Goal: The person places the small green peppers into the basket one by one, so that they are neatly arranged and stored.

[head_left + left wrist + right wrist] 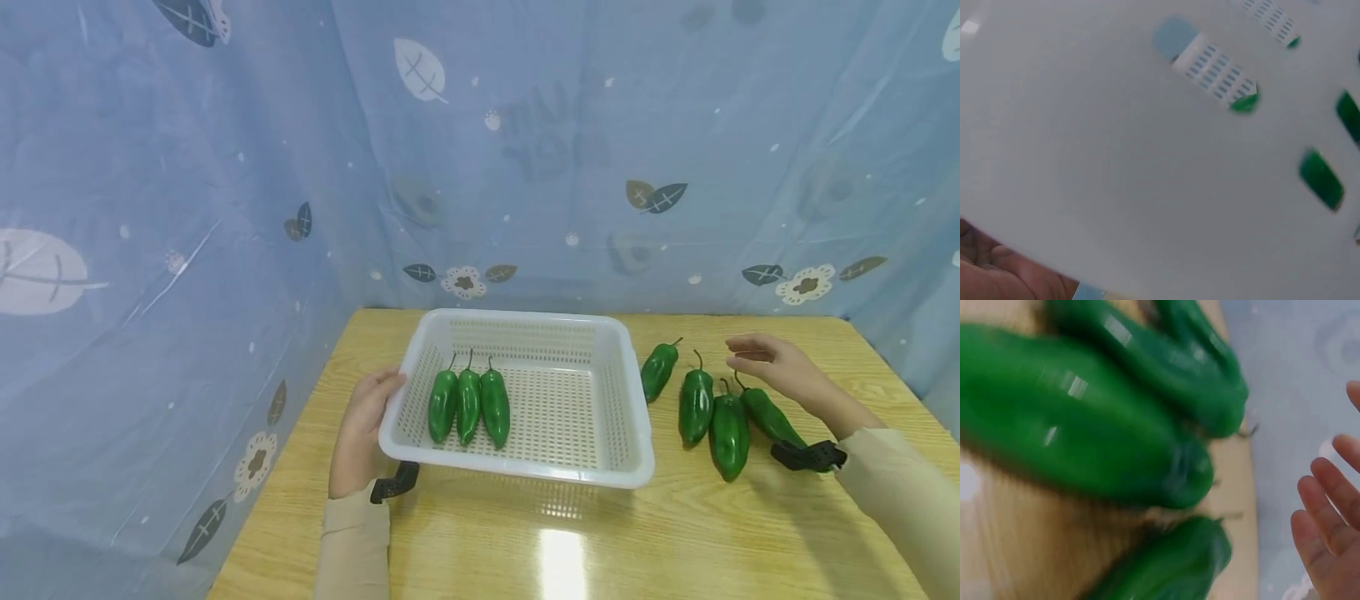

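Note:
A white perforated plastic basket (525, 479) stands on the table, with three green peppers (468, 407) side by side in its left part, stems pointing away. My left hand (366, 417) grips the basket's left rim; the left wrist view is mostly filled by the basket's blurred wall (1110, 162). To the right of the basket lie several more green peppers (696, 408) on the tabletop. Over the rightmost pepper (767, 414), partly covered by the wrist camera, hovers my right hand (776, 367). Its fingers are spread, apart from the peppers (1085, 419), and hold nothing.
The wooden table (480, 550) ends at a blue patterned curtain (525, 208) behind and on both sides. One pepper (660, 371) lies close against the basket's right wall. Black wrist cameras (810, 456) sit below both hands.

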The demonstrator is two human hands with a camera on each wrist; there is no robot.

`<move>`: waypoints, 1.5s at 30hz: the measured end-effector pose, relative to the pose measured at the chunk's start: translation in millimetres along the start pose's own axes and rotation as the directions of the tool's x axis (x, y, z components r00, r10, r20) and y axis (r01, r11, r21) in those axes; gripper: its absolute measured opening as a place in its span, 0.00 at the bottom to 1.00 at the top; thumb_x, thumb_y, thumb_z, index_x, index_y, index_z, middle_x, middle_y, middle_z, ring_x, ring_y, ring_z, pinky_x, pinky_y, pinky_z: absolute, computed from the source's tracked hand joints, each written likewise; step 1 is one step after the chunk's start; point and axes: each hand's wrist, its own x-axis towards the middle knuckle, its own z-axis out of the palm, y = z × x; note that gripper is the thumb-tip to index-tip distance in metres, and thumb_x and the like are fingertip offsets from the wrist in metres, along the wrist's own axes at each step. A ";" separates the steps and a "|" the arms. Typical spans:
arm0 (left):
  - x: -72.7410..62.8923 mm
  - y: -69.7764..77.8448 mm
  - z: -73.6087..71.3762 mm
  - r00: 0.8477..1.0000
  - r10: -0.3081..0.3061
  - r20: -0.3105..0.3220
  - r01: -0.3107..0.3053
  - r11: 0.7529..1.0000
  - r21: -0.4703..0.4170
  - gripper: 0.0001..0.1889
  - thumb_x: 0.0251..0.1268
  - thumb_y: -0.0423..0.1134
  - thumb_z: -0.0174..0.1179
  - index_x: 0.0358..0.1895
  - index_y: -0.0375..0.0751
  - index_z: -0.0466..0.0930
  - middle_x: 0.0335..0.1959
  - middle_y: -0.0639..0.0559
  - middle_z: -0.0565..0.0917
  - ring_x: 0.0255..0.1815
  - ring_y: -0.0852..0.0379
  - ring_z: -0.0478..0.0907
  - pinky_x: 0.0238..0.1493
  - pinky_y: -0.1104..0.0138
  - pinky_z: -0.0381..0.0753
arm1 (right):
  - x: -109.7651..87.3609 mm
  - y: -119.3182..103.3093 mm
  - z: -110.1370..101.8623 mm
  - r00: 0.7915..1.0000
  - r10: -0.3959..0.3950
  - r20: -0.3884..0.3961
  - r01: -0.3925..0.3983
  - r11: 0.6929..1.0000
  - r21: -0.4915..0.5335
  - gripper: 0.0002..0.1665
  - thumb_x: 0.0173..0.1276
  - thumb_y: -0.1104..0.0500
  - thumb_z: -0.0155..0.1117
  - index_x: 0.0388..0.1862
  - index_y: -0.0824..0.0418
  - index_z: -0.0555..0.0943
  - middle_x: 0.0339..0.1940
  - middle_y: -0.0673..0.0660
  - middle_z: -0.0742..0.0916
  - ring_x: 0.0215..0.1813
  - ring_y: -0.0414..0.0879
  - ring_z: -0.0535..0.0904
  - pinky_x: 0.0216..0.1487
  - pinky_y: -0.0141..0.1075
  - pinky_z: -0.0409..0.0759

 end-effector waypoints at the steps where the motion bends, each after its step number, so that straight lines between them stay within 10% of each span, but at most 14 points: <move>1: -0.1 0.3 -0.1 1.000 0.000 -0.001 0.000 1.000 0.000 0.24 0.75 0.38 0.43 0.69 0.31 0.58 0.64 0.36 0.70 0.63 0.40 0.71 0.57 0.56 0.80 | -2.0 4.8 -0.6 1.000 0.000 0.010 0.000 1.000 -0.005 0.35 0.75 0.49 0.49 0.69 0.73 0.59 0.64 0.75 0.69 0.44 0.13 0.60 0.53 0.62 0.73; 4: -0.5 0.8 -0.5 1.000 -0.002 -0.001 0.002 1.000 0.006 0.24 0.75 0.38 0.43 0.70 0.32 0.58 0.65 0.36 0.70 0.64 0.40 0.71 0.57 0.56 0.80 | -7.9 17.7 -1.8 0.999 0.005 0.041 -0.004 1.000 -0.021 0.34 0.75 0.50 0.49 0.68 0.73 0.60 0.65 0.76 0.68 0.49 0.19 0.66 0.53 0.62 0.73; 7: -0.5 0.8 -0.5 1.000 -0.003 0.000 0.003 1.000 0.004 0.24 0.75 0.39 0.44 0.70 0.33 0.58 0.65 0.36 0.70 0.64 0.40 0.71 0.57 0.55 0.79 | -13.2 29.7 -2.0 0.997 0.001 0.074 0.002 0.999 -0.038 0.32 0.75 0.52 0.50 0.68 0.73 0.61 0.65 0.77 0.67 0.58 0.49 0.75 0.52 0.63 0.74; 10: -0.1 0.0 -0.3 1.000 -0.005 -0.005 0.005 1.000 -0.004 0.24 0.74 0.39 0.45 0.69 0.33 0.60 0.64 0.36 0.71 0.63 0.39 0.71 0.57 0.54 0.79 | -18.7 41.1 -1.9 0.994 -0.018 0.106 0.023 0.999 -0.048 0.32 0.75 0.53 0.50 0.68 0.73 0.60 0.66 0.78 0.65 0.62 0.76 0.63 0.50 0.64 0.75; 13: -0.2 -0.9 -0.1 1.000 -0.005 -0.009 0.005 1.000 -0.002 0.23 0.74 0.39 0.45 0.68 0.34 0.61 0.64 0.35 0.71 0.63 0.39 0.71 0.57 0.54 0.79 | -23.8 50.4 -2.5 0.991 -0.036 0.130 0.043 0.998 -0.052 0.31 0.74 0.54 0.50 0.68 0.72 0.60 0.66 0.74 0.66 0.62 0.70 0.67 0.49 0.64 0.75; 18: -2.4 0.8 0.6 1.000 -0.001 -0.005 0.001 1.000 0.015 0.23 0.75 0.39 0.44 0.69 0.34 0.60 0.64 0.35 0.71 0.63 0.39 0.72 0.56 0.54 0.80 | -27.3 58.3 -3.1 0.981 -0.058 0.186 0.059 0.998 0.001 0.33 0.73 0.54 0.52 0.70 0.68 0.59 0.66 0.64 0.66 0.54 0.21 0.64 0.49 0.63 0.76; 20: -6.1 6.3 2.5 1.000 -0.010 0.001 0.010 1.000 0.009 0.23 0.75 0.38 0.44 0.69 0.34 0.60 0.64 0.34 0.70 0.63 0.38 0.71 0.57 0.53 0.79 | -27.5 58.1 -2.2 0.975 -0.063 0.212 0.060 0.998 0.021 0.34 0.72 0.55 0.53 0.71 0.68 0.58 0.67 0.67 0.65 0.58 0.27 0.67 0.49 0.63 0.75; 25: -14.1 17.5 7.8 0.999 -0.030 0.011 0.030 1.000 -0.007 0.24 0.75 0.36 0.43 0.70 0.32 0.57 0.66 0.33 0.68 0.65 0.37 0.68 0.60 0.52 0.76 | -27.1 58.2 1.3 0.970 -0.042 0.240 0.040 0.999 0.014 0.38 0.70 0.56 0.56 0.72 0.70 0.55 0.68 0.79 0.59 0.62 0.79 0.58 0.48 0.66 0.73; 45: -12.1 14.1 7.6 1.000 -0.023 -0.002 0.023 1.000 -0.015 0.23 0.75 0.36 0.43 0.69 0.32 0.59 0.65 0.33 0.69 0.65 0.37 0.68 0.60 0.51 0.76 | -24.3 66.7 13.2 0.974 -0.086 0.209 0.087 0.996 0.004 0.38 0.65 0.60 0.61 0.69 0.72 0.59 0.66 0.84 0.58 0.58 0.87 0.55 0.45 0.74 0.66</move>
